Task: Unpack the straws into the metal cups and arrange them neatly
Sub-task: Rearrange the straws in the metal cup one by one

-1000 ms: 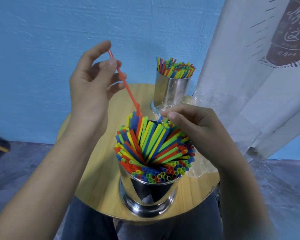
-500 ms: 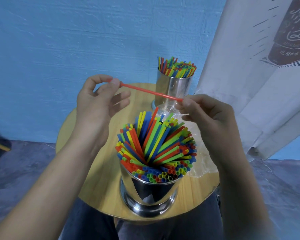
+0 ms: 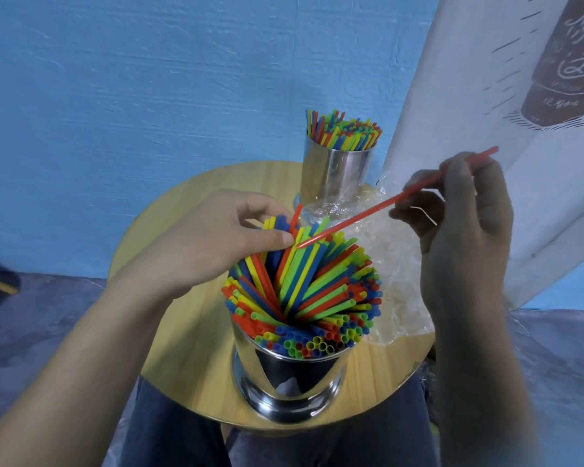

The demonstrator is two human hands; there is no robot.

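A near metal cup (image 3: 284, 375) at the table's front holds a fanned, leaning bunch of coloured straws (image 3: 311, 291). A far metal cup (image 3: 334, 173) at the back holds more straws (image 3: 344, 131), standing upright. My right hand (image 3: 462, 217) pinches one red straw (image 3: 361, 215) near its upper end. The straw slants down to the left, and its low tip reaches the top of the near bunch. My left hand (image 3: 223, 237) is at the far side of that bunch. Its thumb and curled fingers pinch straw tops right beside the red straw's tip.
Both cups stand on a small round wooden table (image 3: 189, 332) over my lap. Crumpled clear plastic wrap (image 3: 395, 281) lies on its right side, between the cups. A white printed cloth (image 3: 486, 96) hangs at the right, and a blue wall is behind.
The red straw passed from my left hand to my right, which swung up and to the right. My left hand dropped onto the near cup's straws.
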